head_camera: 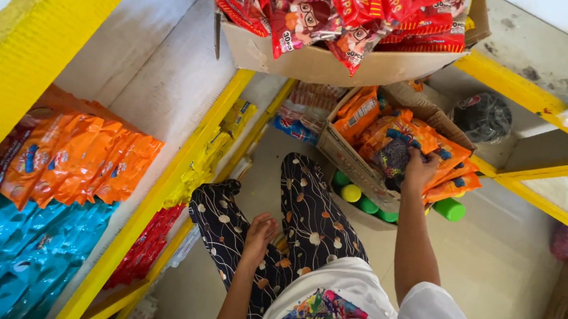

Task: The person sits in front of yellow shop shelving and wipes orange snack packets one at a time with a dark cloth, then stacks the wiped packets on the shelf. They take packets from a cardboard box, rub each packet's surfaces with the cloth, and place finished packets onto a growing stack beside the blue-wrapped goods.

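Note:
My right hand [420, 170] reaches forward into a cardboard box [344, 158] on the floor and closes on an orange snack packet [398, 151] among several like it. My left hand [260, 234] rests flat on my left knee, fingers apart, holding nothing. I wear dark patterned trousers and a white shirt.
Another cardboard box [317, 63] of red snack packets sits overhead on a yellow shelf frame [522, 89]. Left shelves hold orange packets [77, 158], blue packets [17, 254] and red packets [148, 243]. Green-capped bottles [450, 209] stand beside the floor box. A black bag [487, 117] lies behind.

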